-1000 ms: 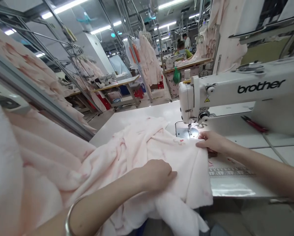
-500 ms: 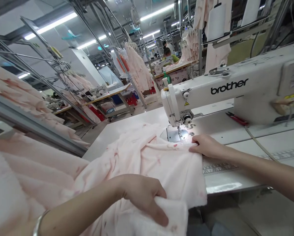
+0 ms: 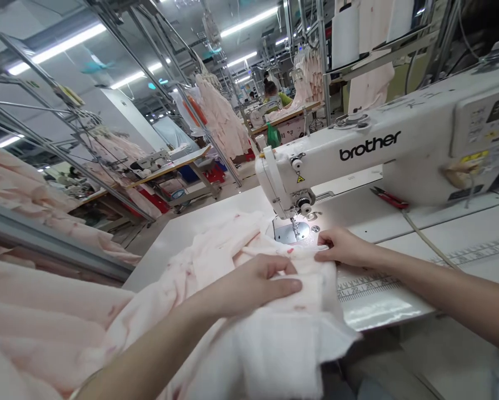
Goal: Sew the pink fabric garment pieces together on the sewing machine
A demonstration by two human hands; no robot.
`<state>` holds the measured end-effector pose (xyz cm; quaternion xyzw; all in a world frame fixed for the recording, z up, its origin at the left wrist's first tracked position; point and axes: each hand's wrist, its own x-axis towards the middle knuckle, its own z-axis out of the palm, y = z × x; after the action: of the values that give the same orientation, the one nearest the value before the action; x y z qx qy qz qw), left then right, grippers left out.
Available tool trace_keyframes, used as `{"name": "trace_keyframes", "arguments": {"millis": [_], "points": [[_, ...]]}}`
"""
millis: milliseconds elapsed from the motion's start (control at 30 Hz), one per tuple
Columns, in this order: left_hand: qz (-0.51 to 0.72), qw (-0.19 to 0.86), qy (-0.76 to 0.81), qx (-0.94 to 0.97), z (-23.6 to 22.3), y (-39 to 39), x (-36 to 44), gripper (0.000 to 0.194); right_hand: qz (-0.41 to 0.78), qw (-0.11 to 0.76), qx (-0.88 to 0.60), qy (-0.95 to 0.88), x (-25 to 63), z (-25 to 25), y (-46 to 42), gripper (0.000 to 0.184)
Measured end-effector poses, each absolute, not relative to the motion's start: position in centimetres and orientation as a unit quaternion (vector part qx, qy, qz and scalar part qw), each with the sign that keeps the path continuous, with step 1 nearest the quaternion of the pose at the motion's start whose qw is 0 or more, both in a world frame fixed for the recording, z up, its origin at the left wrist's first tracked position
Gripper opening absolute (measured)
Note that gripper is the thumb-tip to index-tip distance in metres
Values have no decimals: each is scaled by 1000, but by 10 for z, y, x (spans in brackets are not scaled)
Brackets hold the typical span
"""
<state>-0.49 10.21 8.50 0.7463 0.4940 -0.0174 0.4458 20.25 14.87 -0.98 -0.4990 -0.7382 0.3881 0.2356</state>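
Observation:
Pale pink printed fabric (image 3: 216, 244) lies bunched over the front of the sewing table and hangs past its edge. My left hand (image 3: 262, 283) pinches a folded layer of it between thumb and fingers, raised over the rest of the cloth. At the cloth's right edge, my right hand (image 3: 337, 247) grips the fabric with thumb and fingertips. Both hands are just in front of the needle plate (image 3: 291, 232) of a white sewing machine (image 3: 358, 144). Under the lit needle the plate is uncovered, and the cloth's edge sits close beside it.
Red-handled thread snips (image 3: 389, 197) lie on the machine bed, by a printed ruler strip (image 3: 370, 286). White thread cones (image 3: 345, 36) stand behind the machine. Metal rails with hanging pink garments (image 3: 222, 114) run at left and back. A person (image 3: 272, 97) sits at another machine far off.
My left hand has moved up and toward the needle, bringing the folded fabric layer with it. My right hand keeps its grip at the cloth's edge. The view has shifted slightly to the right.

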Motion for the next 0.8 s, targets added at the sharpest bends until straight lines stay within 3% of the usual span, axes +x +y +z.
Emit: {"name": "trace_keyframes", "arguments": {"millis": [133, 267, 333, 467, 700, 800], "points": [[75, 295, 454, 837, 49, 129, 22, 14, 404, 247, -487, -734, 203, -15, 151, 18], [140, 241, 426, 861, 13, 144, 33, 6, 415, 253, -488, -725, 206, -14, 149, 14], [170, 229, 421, 861, 4, 146, 33, 8, 427, 253, -481, -722, 210, -10, 145, 9], [221, 227, 426, 848, -2, 143, 30, 6, 446, 248, -450, -733, 218, 0, 134, 32], [252, 246, 431, 831, -6, 142, 25, 7, 409, 290, -455, -736, 212, -4, 128, 7], [260, 253, 430, 827, -5, 142, 24, 5, 402, 303, -461, -731, 211, -8, 128, 8]]}}
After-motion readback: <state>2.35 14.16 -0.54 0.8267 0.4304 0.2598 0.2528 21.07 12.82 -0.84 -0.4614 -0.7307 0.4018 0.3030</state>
